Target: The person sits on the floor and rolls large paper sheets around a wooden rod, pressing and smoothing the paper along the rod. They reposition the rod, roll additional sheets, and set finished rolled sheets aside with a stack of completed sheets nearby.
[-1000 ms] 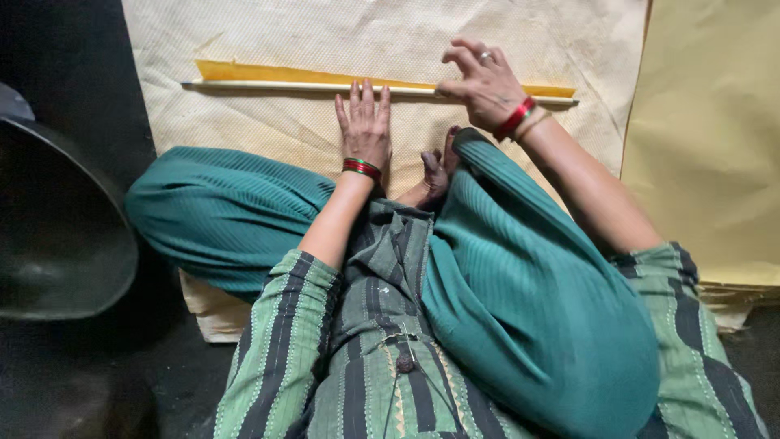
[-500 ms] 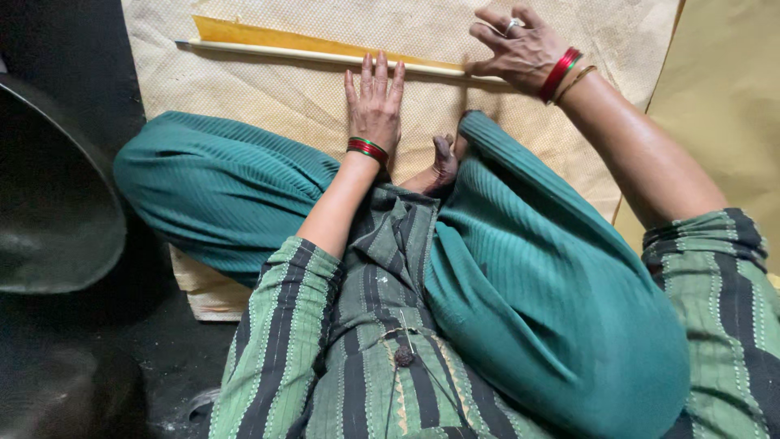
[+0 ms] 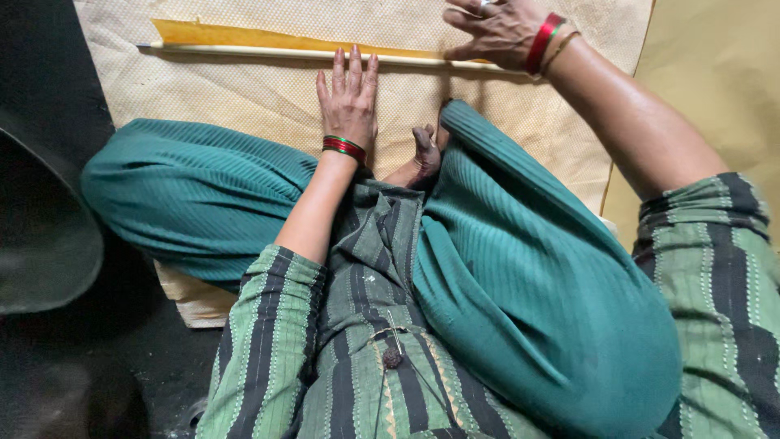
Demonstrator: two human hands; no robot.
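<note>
Dark floor fills the left side and lower left of the frame; a person sits cross-legged on it, with a cream woven sheet (image 3: 244,97) spread flat ahead of the knees, covering the upper centre.

Thin pale rod (image 3: 268,52) lies across the sheet near the top of the frame, running from upper left toward upper right, almost level. Yellow strip (image 3: 244,36) sits right along the rod's far edge, touching it, same direction.

Left hand (image 3: 349,96): flat, palm down on the sheet, fingers straight and slightly spread, holding nothing. Fingertips reach up to the rod at upper centre; whether they actually touch it is hard to tell. Red-and-green bangle (image 3: 344,147) on that wrist.

Right hand (image 3: 491,31): upper right, on the rod's right end, fingers curled and partly spread, pressing down on it rather than wrapped round it. Top of the hand is cut off by the frame edge. Red bangles on that wrist too.

Green ribbed trousers (image 3: 528,301) fill centre and lower right; one knee mid-left, a bare foot (image 3: 424,154) tucked between the legs at centre. Striped green tunic in the lower frame.

Large yellowish sheet (image 3: 715,81) lies at the right edge beside the woven one. Dark curved metal vessel (image 3: 41,236) at the left edge, well apart from both hands.
</note>
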